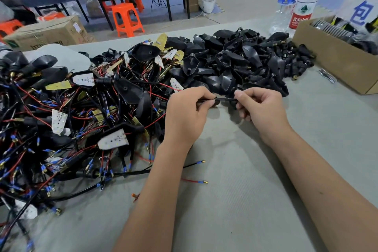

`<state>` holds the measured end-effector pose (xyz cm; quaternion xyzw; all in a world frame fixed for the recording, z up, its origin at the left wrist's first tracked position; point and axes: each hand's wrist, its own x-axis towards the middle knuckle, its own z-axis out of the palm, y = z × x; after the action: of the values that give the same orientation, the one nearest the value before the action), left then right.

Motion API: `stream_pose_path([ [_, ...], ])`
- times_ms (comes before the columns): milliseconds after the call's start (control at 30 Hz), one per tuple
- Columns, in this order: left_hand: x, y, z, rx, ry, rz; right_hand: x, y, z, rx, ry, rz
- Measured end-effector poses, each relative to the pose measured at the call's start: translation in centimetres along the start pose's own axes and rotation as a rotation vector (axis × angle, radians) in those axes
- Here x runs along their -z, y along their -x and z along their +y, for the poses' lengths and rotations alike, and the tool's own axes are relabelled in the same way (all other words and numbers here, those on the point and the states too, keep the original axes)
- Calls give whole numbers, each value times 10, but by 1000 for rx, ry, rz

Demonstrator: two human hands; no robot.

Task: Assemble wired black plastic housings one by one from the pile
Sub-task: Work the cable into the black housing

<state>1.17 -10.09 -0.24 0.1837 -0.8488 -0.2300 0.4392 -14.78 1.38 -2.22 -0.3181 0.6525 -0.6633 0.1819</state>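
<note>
My left hand (189, 112) and my right hand (259, 106) meet at the table's middle, both pinching a thin black sleeved wire (225, 99) stretched between them. A small black part sits under my right fingers, mostly hidden. Just behind the hands lies a pile of empty black plastic housings (235, 61). To the left spreads a tangled heap of wired assemblies (81, 112) with red and black leads, blue crimp ends and white LED boards.
A cardboard box (335, 59) with stacked parts stands at the right, two water bottles (296, 0) behind it. A small metal tool (327, 75) lies beside the box. Loose red and black leads (196, 172) trail near my left forearm. Grey mat (235, 200) covers the table.
</note>
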Motion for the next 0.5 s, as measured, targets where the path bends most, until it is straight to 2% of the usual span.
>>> stream_pose_path([
  [167,5,0,-2,51,26,-88,3,-1,-1,-23,-245,119],
  [233,12,-1,-6,84,45,-120,7,-5,0,-42,-299,221],
  [333,29,-4,-13,233,151,-148,18,-11,-2,-114,-411,356],
  [400,36,-4,-16,273,191,-133,17,-12,-3,-146,-594,279],
  [500,34,-4,-11,282,221,-83,1,-6,-4,-193,-789,-3],
])
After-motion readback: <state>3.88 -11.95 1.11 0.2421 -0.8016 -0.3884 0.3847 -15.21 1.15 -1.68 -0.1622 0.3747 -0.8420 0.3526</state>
